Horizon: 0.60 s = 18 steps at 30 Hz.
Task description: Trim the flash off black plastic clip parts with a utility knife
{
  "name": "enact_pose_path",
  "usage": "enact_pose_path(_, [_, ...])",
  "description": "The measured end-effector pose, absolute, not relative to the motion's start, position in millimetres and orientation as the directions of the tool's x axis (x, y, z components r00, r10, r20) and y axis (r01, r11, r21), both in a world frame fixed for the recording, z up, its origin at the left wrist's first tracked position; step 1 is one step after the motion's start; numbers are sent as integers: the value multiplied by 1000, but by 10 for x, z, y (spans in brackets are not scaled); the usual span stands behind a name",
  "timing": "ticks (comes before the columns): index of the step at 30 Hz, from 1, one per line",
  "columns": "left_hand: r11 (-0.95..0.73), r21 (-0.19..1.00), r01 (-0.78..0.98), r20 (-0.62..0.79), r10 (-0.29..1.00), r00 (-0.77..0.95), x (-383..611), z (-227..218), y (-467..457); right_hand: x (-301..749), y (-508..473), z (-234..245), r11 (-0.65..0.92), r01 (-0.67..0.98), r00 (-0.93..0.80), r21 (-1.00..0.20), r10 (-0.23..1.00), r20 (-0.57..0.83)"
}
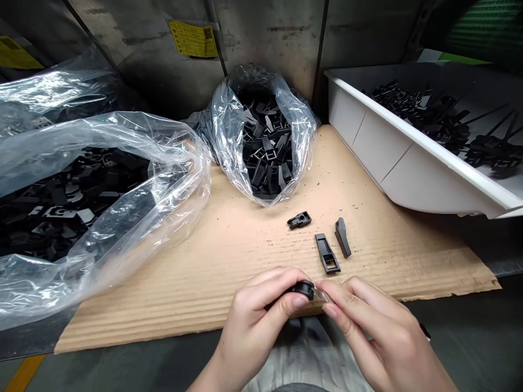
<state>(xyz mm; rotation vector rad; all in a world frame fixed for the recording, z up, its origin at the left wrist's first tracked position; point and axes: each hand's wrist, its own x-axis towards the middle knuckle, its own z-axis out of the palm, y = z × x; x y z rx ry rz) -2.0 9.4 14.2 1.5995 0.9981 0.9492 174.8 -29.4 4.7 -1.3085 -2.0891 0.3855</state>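
Observation:
My left hand (261,313) pinches a small black plastic part (304,289) with a rounded end between thumb and fingers, just past the cardboard's front edge. Close beside it, my right hand (371,321) is closed on a knife with a thin, pale blade (321,295); the blade meets the black part, and most of the knife is hidden in the hand. Three loose black plastic pieces lie beyond my hands: a hinged-looking one (299,219), a flat one with a square opening (327,253), and a narrow wedge-shaped one (342,237).
A clear plastic bag (229,147) full of black pieces stands at the back middle. Another open bag (163,218) of black parts fills the left side. On the right sits a white bin (368,130) holding dark parts. Corrugated cardboard (245,245) covers the work surface.

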Motion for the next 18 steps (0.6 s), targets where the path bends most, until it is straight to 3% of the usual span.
enact_pose_path(9, [-1, 995, 98, -41, 904, 425, -38, 168, 66, 1693, -268, -95, 440, 806, -167, -396, 810, 562])
enact_pose_path(12, [-80, 989, 123, 20, 904, 427, -38, 154, 64, 1702, -244, -104, 383, 798, -88, -466, 838, 538])
enact_pose_path(18, [-299, 947, 115, 237, 896, 376, -59, 82, 70, 1785, -286, 20, 359, 582, -124, -730, 926, 357])
